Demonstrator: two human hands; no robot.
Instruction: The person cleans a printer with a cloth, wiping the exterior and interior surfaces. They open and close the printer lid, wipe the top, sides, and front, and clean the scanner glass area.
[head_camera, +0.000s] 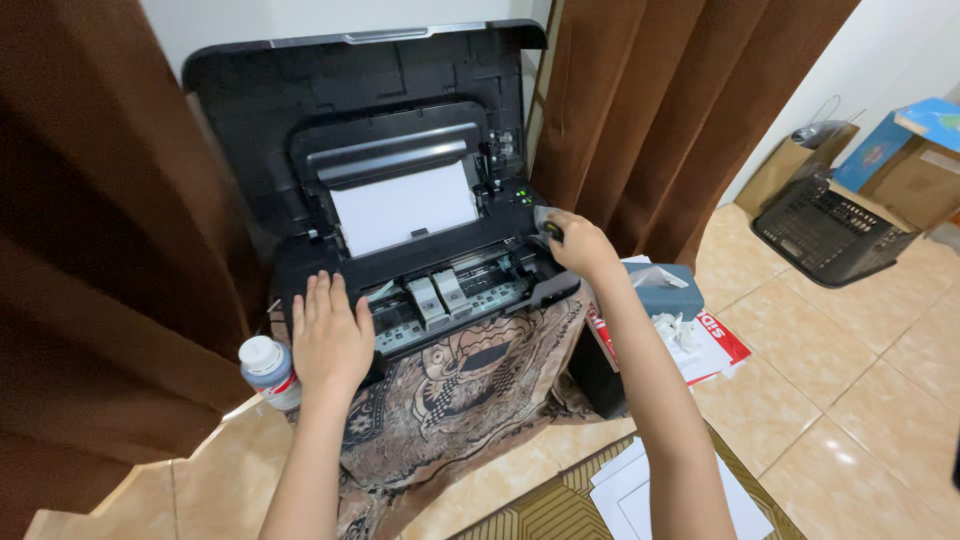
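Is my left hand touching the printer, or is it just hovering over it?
Touching. The head view shows the left hand lying flat, palm down, on the front left edge of the open black printer, fingers spread against its surface.

Open black printer (400, 200), lid up at rear, blocks reach from behind; brown curtains (90, 220) close in on both sides. Left hand (330, 335) lies flat on printer's front-left edge, w/ ink bottle (268, 368) just beside it, narrowing that side. Right hand (578, 245) occupies front-right corner. Between the two, carriage bay w/ cartridges (440, 298) is open from above. Tiled floor (860, 400) at right gives free passage; second printer (830, 235) and boxes (905, 150) stand well apart.
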